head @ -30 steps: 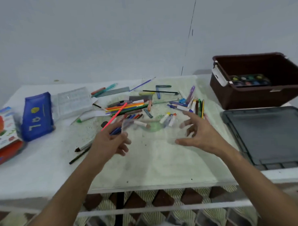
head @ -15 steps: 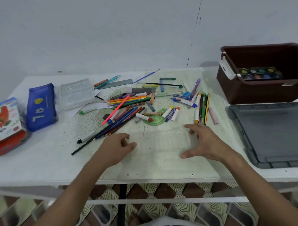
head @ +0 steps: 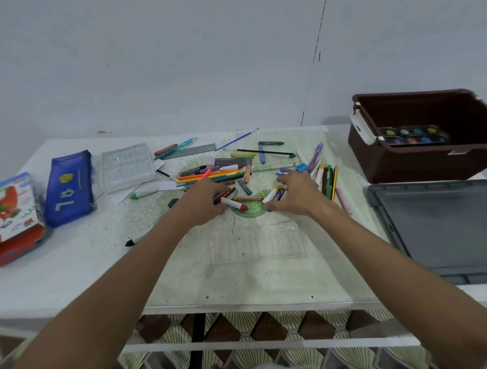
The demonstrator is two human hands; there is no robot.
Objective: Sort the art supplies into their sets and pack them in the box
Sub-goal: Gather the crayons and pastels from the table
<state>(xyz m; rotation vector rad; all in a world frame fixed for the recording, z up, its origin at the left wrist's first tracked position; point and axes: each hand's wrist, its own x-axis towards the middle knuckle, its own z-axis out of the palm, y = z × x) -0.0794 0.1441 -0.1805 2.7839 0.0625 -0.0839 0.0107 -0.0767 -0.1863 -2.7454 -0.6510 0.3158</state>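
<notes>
Clear glossy plastic tray [head: 257,243], matt speckled table [head: 73,264], seemingly glossy plastic box [head: 420,162].

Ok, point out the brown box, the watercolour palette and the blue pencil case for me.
brown box [head: 420,164]: head view, on its front wall.
watercolour palette [head: 413,135]: head view, middle of the row of paint pans, inside the box.
blue pencil case [head: 68,189]: head view, middle of its upper face.

The left hand [head: 202,204] covers the near ends of several pencils [head: 208,176], and the gray lid [head: 445,228] is cut off at the right edge.
</notes>
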